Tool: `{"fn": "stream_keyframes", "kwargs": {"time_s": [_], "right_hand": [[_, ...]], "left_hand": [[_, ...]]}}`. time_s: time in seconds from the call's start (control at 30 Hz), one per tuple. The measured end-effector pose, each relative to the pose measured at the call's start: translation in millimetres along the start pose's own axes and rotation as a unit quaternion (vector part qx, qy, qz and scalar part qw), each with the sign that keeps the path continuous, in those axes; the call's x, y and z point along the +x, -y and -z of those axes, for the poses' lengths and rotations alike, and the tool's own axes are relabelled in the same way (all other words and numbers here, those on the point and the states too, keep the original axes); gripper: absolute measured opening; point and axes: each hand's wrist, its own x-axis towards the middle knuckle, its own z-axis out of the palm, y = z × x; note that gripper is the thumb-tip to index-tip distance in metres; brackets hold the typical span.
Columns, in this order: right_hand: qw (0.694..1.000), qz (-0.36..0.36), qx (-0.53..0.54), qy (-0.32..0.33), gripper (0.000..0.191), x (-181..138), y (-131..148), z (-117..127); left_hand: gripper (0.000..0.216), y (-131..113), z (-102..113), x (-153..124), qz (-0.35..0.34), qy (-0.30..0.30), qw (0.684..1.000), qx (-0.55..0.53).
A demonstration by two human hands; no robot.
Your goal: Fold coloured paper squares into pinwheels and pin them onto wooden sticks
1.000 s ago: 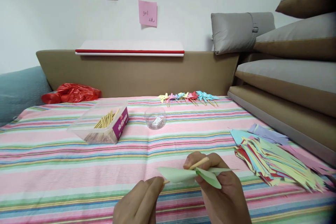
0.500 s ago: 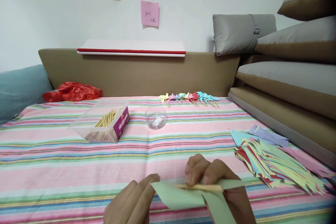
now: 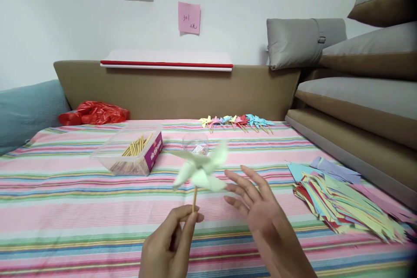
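Note:
A pale green paper pinwheel stands upright on a thin wooden stick, its blades slightly blurred. My left hand pinches that stick between thumb and fingers below the blades. Just right of the blades, my right hand is open, fingers spread, holding nothing; its fingertips are close to a blade, and I cannot tell whether they touch. Behind the pinwheel, a round clear tub with a white label is partly hidden.
A clear plastic box of wooden sticks stands on the striped cloth at left. Several finished pinwheels lie at the back. Cut paper strips are piled at right, beside stacked cushions. A red plastic bag lies back left.
The pinwheel has been raised and turned upright, its blades now facing me. My left hand has shifted onto the stick. My right hand has let go of it and spread its fingers.

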Motion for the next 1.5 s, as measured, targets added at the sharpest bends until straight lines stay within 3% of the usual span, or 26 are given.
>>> {"fn": "stream_keyframes", "kwargs": {"time_s": [0.07, 0.13, 0.23, 0.37, 0.63, 0.83, 0.93, 1.1, 1.27, 1.4, 1.5], "right_hand": [[0.988, -0.111, -0.104, 0.013, 0.057, -1, -2, -4], [0.957, -0.182, -0.213, 0.074, 0.047, -5, -6, -12], [0.932, -0.194, -0.269, 0.143, 0.042, -14, -20, -28], [0.941, -0.184, -0.237, 0.158, 0.045, -21, -40, -42], [0.938, -0.079, -0.32, 0.11, 0.043, -23, -58, -45], [0.966, -0.178, -0.149, 0.117, 0.047, -23, -64, -47], [0.968, -0.189, -0.118, 0.116, 0.05, -22, -68, -44], [0.963, -0.173, -0.181, 0.104, 0.054, -21, -70, -38], [0.941, -0.105, -0.311, 0.081, 0.053, -23, -65, -34], [0.927, -0.103, -0.357, 0.06, 0.055, -19, -57, -11], [0.917, -0.104, -0.384, 0.02, 0.056, -10, -41, 32]], "left_hand": [[0.027, -8, -3, 5, 0.127, 0.01, 0.987, -0.101], [0.032, -13, -3, 10, 0.185, 0.009, 0.966, -0.178], [0.035, -13, -3, 13, 0.22, 0.003, 0.948, -0.231], [0.042, -6, -5, 12, 0.25, 0.026, 0.928, -0.275], [0.042, 6, -8, 13, 0.228, 0.073, 0.919, -0.312], [0.043, 14, -7, 11, 0.219, 0.097, 0.921, -0.308], [0.044, 19, -6, 12, 0.204, 0.107, 0.93, -0.288], [0.045, 24, -9, 17, 0.18, 0.133, 0.938, -0.263], [0.044, 20, -14, 21, 0.162, 0.128, 0.949, -0.237], [0.042, 15, -14, 19, 0.139, 0.131, 0.967, -0.17], [0.041, 16, -14, 13, 0.128, 0.137, 0.973, -0.135]]}}
